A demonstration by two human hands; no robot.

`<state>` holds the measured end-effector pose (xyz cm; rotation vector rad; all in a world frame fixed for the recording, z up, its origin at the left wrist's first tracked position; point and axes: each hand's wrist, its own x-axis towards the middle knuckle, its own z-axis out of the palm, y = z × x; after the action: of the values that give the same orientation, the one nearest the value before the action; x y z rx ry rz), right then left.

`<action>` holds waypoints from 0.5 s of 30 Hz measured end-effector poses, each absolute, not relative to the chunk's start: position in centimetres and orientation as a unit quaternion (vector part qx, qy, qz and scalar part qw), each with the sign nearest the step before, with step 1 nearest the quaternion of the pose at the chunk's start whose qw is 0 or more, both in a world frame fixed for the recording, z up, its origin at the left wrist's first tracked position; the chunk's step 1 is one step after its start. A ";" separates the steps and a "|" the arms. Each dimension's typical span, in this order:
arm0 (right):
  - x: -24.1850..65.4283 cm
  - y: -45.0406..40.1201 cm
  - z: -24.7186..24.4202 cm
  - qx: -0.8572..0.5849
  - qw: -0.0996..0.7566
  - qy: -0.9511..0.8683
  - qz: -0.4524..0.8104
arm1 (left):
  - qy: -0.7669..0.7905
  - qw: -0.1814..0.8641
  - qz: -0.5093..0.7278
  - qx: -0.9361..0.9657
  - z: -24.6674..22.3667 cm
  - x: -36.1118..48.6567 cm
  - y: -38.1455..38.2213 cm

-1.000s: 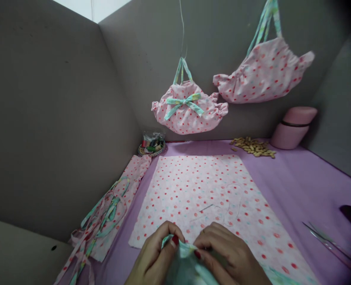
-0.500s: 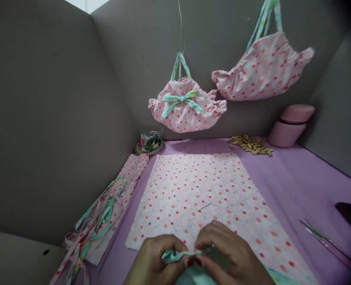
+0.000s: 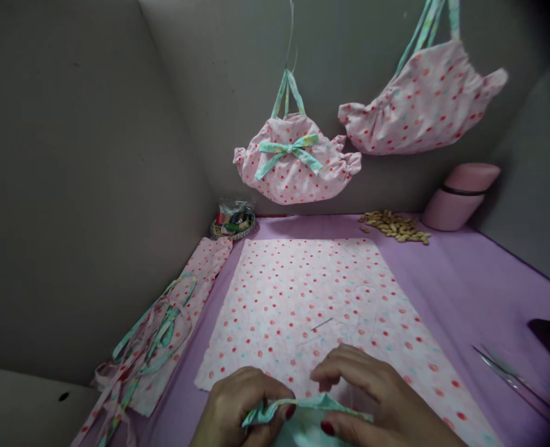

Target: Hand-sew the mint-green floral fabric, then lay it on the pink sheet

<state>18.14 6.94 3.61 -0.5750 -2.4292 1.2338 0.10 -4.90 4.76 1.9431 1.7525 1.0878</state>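
Note:
My left hand (image 3: 247,400) is closed, thumb against fingers, on the folded edge of a mint green fabric (image 3: 319,403) at the bottom middle. My right hand (image 3: 372,391) is beside it with thumb and forefinger apart. The fabric's edge runs across that gap, with the right thumb against or just over the cloth; whether it presses I cannot tell. Beneath both hands lies a pink fabric sheet (image 3: 298,279) with red spots. A threaded needle (image 3: 322,324) rests on the sheet, just beyond my right fingertips.
Pink spotted strips and ties (image 3: 163,335) lie along the left. At the back are a basket of thread spools (image 3: 233,223), peanuts (image 3: 396,225) and a pink bottle (image 3: 461,195). Scissors (image 3: 503,372) lie right. Two spotted fabric pieces, one with a bow (image 3: 298,164), hang above.
My right thumb and forefinger have parted from their pinch beside the left hand and moved right. More of the mint fabric's edge shows between the hands. The view has shifted slightly.

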 end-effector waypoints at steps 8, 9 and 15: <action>18.6 6.8 3.1 -0.223 0.228 -0.846 0.428 | 0.586 0.180 0.400 0.681 4.7 0.2 -4.9; 18.5 6.8 3.3 -0.214 0.213 -0.850 0.431 | 0.589 0.185 0.400 0.678 4.7 0.2 -4.9; 17.8 6.8 4.0 -0.186 0.178 -0.857 0.447 | 0.599 0.216 0.399 0.660 4.6 0.5 -4.7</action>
<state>17.77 6.77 3.97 -0.5258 -2.4238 1.2631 0.52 -4.71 4.58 1.8288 1.6602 1.1069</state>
